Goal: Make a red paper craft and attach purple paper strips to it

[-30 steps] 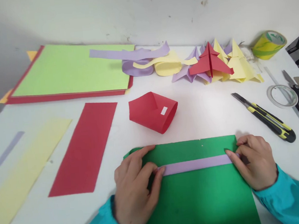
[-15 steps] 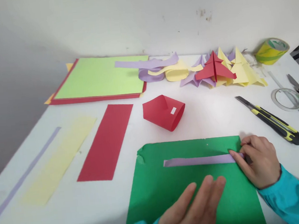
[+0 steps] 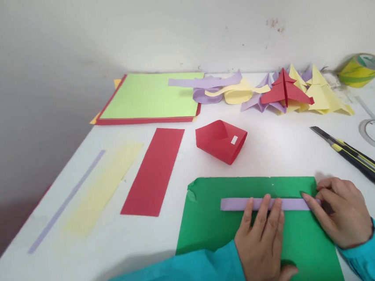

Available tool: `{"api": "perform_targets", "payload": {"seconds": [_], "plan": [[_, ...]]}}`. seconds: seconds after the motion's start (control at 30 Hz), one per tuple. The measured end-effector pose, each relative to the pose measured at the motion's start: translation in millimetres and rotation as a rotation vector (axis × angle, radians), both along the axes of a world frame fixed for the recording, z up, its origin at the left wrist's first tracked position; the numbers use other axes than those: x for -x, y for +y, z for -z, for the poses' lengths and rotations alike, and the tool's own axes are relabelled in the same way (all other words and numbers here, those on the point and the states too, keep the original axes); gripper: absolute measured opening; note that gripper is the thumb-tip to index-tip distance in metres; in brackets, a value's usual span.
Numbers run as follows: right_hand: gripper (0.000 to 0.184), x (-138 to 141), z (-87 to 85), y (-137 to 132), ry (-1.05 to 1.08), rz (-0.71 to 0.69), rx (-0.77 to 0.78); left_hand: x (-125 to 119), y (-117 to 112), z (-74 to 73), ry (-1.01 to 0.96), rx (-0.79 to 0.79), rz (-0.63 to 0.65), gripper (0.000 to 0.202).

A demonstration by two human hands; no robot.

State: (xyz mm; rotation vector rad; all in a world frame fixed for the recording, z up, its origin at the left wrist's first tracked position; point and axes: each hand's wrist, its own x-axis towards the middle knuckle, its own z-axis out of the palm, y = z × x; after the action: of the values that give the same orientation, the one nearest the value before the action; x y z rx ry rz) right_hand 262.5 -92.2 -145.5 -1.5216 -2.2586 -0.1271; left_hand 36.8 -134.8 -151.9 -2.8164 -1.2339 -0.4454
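Toward the left edge of the surface [image 3: 281, 149], the red sheet [image 3: 154, 172] lies flat, unrolled; the red tube [image 3: 219, 142] is already formed. Near the front edge, the left hand [image 3: 261, 239], fingers extended, rests on the purple strip [image 3: 293, 204]; the right hand [image 3: 345, 211] pinches its end.

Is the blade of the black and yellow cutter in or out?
Out: bare blade extends beyond the front of the cutter.
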Motion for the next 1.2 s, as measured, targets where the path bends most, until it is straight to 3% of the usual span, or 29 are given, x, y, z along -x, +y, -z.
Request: {"api": "perform_targets", "payload": {"seconds": [0.37, 1.2], "plan": [[0.025, 0, -6.1, -2, 0.039, -0.022, 0.051, 0, 0, 6.4, -0.07, -0.01, -0.02, 0.068], [0.016, 17, -19.7, -12, 0.1, 0.115, 0.163, 0, 1, 9.0, -0.179, -0.005, -0.023, 0.059]]}}
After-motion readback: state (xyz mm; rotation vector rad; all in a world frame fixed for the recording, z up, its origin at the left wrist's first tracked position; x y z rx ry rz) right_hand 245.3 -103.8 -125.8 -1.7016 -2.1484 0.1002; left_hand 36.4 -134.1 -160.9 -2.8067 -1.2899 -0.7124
